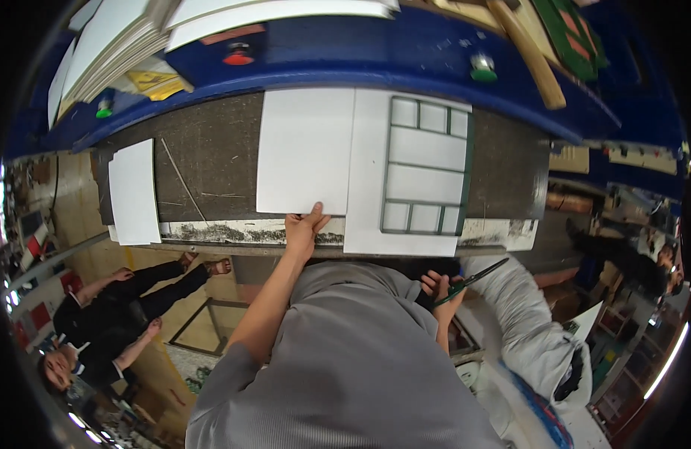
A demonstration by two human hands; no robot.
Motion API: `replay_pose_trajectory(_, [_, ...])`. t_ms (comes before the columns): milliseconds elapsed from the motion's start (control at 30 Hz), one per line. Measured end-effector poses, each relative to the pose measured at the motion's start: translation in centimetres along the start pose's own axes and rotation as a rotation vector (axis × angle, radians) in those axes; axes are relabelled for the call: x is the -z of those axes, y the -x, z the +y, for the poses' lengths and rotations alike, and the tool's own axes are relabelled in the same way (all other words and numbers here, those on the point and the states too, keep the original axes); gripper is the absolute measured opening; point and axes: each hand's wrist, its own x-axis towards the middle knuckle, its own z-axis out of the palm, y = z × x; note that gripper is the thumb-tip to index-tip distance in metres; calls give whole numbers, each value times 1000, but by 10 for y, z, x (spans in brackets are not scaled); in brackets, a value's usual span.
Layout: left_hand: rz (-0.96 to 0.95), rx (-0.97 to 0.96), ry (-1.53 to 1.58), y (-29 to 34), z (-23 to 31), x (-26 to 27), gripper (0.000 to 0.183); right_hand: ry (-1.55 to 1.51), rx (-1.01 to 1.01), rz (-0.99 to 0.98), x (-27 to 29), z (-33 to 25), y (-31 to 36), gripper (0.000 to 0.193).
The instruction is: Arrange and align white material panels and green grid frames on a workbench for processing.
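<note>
Pinching the white sheet [306,150] at the press bed's [211,161] front edge, left hand [302,232] could skew it; right hand [437,288] grips green-handled scissors [469,282], a snag risk near the shirt.

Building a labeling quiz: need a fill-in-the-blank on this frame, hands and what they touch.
1. The left hand grips the near edge of a plain ____ sheet on the dark work surface.
2. The right hand holds green-handled ____ below the surface edge.
3. The sheet with the dark grid frame lies to the ____ of the plain one.
4. A red round button sits on the ____ machine body.

Missing: white; scissors; right; blue
</note>
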Motion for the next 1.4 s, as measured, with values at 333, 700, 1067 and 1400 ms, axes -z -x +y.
replay_pose_trajectory(333, [-119,118,77,6,6,-3,23,-401,-378,-157,-38,39,2,8])
replay_pose_trajectory(700, [-211,296,140,-11,9,6,22,-581,-384,-179,-86,75,46,13])
replay_pose_trajectory(1067, [-246,351,190,-14,10,9,20,-605,-326,-158,-132,90,76,11])
replay_pose_trajectory(1400, [-169,261,113,-14,9,3,22,-721,-318,-11,-160,98,66,27])
